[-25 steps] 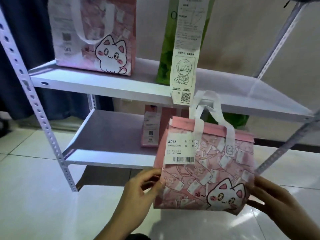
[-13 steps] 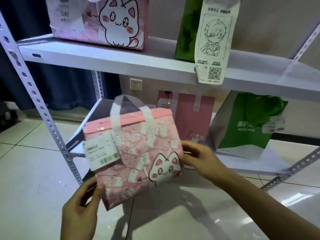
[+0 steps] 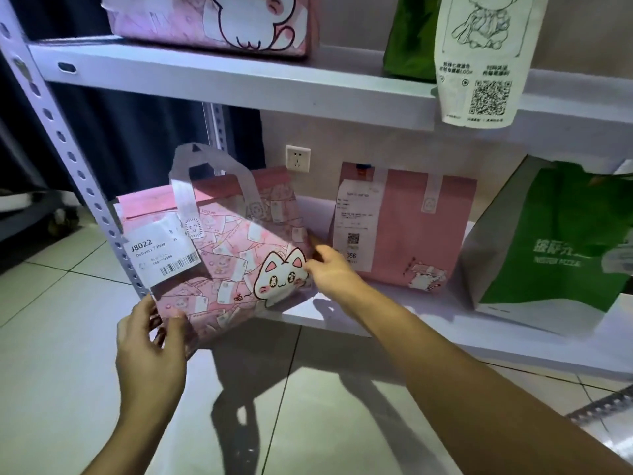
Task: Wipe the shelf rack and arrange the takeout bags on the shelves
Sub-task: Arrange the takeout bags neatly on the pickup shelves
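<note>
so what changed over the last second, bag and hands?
The pink cat bag went from mid-air in front of the rack, leftward and in toward the lower shelf; its right end is now over the shelf edge, tilted. The left hand holds its lower left corner and the right hand its right side, as before. The plain pink bag and green bag stayed put on that shelf.

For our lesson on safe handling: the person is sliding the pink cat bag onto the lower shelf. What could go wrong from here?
1. The pink cat bag is tilted and gripped only at its edges by the left hand and right hand; it might slip.
2. Pushed further right, it may knock the plain pink bag standing beside it.
</note>
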A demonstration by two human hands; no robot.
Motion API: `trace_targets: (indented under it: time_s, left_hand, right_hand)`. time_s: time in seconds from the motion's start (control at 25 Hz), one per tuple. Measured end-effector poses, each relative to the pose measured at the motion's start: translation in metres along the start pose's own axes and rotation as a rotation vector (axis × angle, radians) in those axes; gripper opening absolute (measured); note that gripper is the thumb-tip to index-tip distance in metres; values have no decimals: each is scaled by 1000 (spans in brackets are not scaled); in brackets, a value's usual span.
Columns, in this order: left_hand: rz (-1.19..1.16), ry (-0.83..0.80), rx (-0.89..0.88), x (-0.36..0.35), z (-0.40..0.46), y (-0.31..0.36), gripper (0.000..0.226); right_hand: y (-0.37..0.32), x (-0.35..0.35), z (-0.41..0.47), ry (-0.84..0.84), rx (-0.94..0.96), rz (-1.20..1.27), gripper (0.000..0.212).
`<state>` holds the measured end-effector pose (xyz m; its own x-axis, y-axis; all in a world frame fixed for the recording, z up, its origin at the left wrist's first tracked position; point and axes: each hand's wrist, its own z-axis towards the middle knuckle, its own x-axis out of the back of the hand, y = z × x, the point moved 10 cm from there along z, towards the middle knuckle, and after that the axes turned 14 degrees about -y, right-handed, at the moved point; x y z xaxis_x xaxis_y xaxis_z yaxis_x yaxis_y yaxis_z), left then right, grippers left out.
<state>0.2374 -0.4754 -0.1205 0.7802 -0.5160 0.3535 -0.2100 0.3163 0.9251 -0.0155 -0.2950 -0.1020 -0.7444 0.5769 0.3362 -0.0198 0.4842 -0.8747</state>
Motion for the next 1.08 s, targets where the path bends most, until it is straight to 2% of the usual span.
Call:
trace_targets:
  time_s: [0.08,0.16,0.2,0.28,0.36,0.44,0.52,0.6,0.68,0.8,0.88,0.96,1.08]
  left_hand:
    - [39,-23,4,-9,-2,0,37]
    - [41,-26,39,-17,-4,-2,44]
    - [28,-31,58,-21,-4,-2,48]
    - [14,-49,73,-31,0,0,50]
    - [18,-81,60,-45,5,7,44]
    - [16,-123,71,-59,14,12,39]
    - [27,-181,88,-71,24,17,41]
    - [10,-226,96,-80,32,20,47]
    - [-21,-231,123,-84,31,15,52]
    - [0,-103,168,-73,7,3,44]
    - [18,-59,69,-72,-10,15,36]
    - [22,-136,-46,-90,-12,36,38]
    - [42,-362,-109,-140,-9,64,38]
  right_hand:
    - [1,1,5,-33,-14,40,54]
    - [-4,11,-2,-23,86,5,71]
    - [-4,24,-10,26,138,-54,72]
    - [1,70,-33,237,191,-107,62]
    - [10,128,-64,532,255,-112,50]
    - [28,170,-86,733,300,-72,58]
    - [55,190,-96,819,230,-87,65]
    - [90,197,-87,787,103,-29,69]
    - [116,199,-72,732,34,76,61]
    - [129,207,-60,739,84,224,33]
    - [130,210,-61,736,122,303,22]
    - [128,214,-65,729,133,336,16]
    - [126,207,-78,683,179,451,12]
